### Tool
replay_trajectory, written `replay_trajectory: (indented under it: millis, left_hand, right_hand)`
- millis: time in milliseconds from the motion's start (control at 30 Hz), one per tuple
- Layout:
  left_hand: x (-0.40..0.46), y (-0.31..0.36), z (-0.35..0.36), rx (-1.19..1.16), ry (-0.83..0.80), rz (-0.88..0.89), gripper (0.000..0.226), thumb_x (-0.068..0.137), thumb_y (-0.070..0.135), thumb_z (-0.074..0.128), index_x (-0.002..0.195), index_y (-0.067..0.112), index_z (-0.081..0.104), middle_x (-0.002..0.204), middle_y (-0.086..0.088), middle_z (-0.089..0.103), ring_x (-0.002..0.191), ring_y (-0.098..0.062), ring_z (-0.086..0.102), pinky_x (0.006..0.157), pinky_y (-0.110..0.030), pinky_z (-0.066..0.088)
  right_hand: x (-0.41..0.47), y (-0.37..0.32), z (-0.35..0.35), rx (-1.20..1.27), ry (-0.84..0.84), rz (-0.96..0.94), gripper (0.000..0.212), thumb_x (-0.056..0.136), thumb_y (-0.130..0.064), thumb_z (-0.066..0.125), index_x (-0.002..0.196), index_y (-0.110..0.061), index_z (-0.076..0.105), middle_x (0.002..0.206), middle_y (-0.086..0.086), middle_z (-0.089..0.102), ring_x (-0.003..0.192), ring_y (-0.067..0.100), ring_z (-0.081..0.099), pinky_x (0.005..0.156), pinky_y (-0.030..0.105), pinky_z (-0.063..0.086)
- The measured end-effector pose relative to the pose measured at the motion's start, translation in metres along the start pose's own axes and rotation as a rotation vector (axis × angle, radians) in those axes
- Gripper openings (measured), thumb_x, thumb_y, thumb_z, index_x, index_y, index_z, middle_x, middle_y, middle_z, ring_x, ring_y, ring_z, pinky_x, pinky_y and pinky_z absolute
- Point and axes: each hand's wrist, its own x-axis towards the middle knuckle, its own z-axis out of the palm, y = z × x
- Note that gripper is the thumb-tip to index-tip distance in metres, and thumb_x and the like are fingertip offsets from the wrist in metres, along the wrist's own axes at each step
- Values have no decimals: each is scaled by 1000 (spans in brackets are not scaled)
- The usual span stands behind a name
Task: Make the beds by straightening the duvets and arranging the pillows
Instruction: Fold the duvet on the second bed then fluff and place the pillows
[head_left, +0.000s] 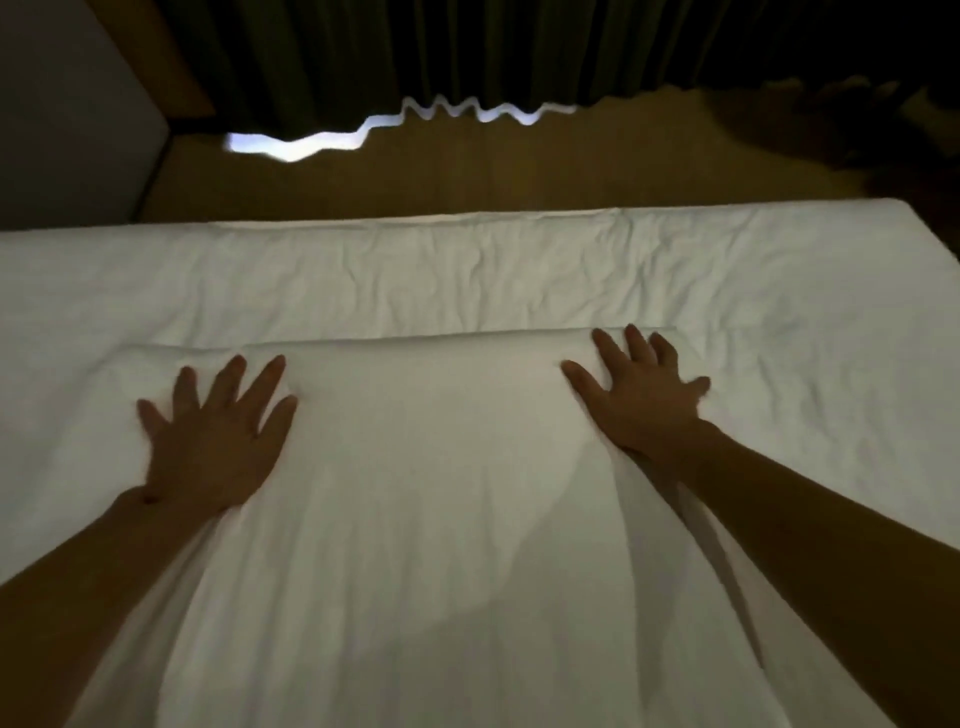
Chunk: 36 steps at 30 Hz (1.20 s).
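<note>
A white duvet covers the near half of the bed, and its folded far edge runs across the middle of the view. My left hand lies flat on the duvet just short of that fold, fingers spread. My right hand presses flat on the fold itself, fingers apart too. Neither hand grips the cloth. Beyond the fold lies a wrinkled white sheet, reaching to the bed's far edge. No pillow shows.
Brown floor runs past the bed's far edge. Dark curtains hang behind it, with a strip of daylight under their hem. A pale wall stands at the far left. The far right corner is dark.
</note>
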Motion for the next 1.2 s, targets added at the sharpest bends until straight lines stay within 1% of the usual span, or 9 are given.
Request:
replay_trajectory:
  millis: [133,233,333,500,600,767,933,1067,1200]
  left_hand:
    - [4,54,-42,-128,293,249,54,98,52,26,134,24,55,127,-13,61,117,-38,52,106,-59,32]
    - [20,108,-50,-178,257,461,48,100,50,25,125,29,60,110,-5,67,97,-29,63,86,-43,48]
    - [28,106,-41,-108,218,575,42,100,49,21,87,28,56,70,5,53,68,-21,54,64,-37,44]
    - [34,18,-32,-14,255,361,44,98,45,21,75,20,49,59,-2,51,58,-32,56,60,-40,46]
    - [36,-41,-27,-19,312,153,58,97,48,19,79,13,61,70,-12,63,66,-38,62,63,-42,50]
    - [20,-87,-21,-86,310,58,67,98,49,21,111,4,68,107,-23,68,101,-44,64,88,-55,51]
    - [-57,-52,-56,-375,450,56,57,99,45,33,147,19,47,151,-12,46,140,-34,41,116,-49,28]
    - [-171,-32,-17,-90,171,352,59,99,56,29,154,37,31,165,-1,22,152,-33,16,117,-63,17]
    - [-212,-149,26,-136,-56,11,65,96,67,11,157,45,6,168,5,1,154,-30,8,119,-59,21]
  right_hand:
    - [-3,-63,-29,3,125,-312,58,99,-62,18,145,-34,40,149,0,47,141,23,36,116,61,6]
    - [-13,-134,-22,58,91,-532,52,100,-57,21,131,-27,52,123,5,64,118,28,55,109,51,27]
    - [-11,-142,-10,-14,131,-558,57,98,-60,20,116,-22,59,105,7,66,100,28,58,84,41,37]
    - [2,-71,0,-79,210,-463,70,91,-75,19,107,-26,65,95,2,68,96,24,62,92,39,39]
    - [11,-42,-2,-136,256,-383,74,89,-77,15,109,-28,68,100,0,70,103,24,61,102,43,37]
    - [33,6,-10,-151,278,-141,80,89,-69,9,103,-21,71,100,11,71,100,31,64,96,44,45]
    - [-5,15,-39,32,235,73,70,96,-65,16,146,-24,42,156,13,34,145,34,25,117,62,14]
    - [-130,-59,9,-1,130,-426,65,94,-70,20,154,-48,8,165,-12,-4,153,15,-4,118,54,-5]
    - [-157,-20,39,-47,148,-143,76,87,-80,13,155,-46,4,166,-3,5,152,27,8,114,68,15]
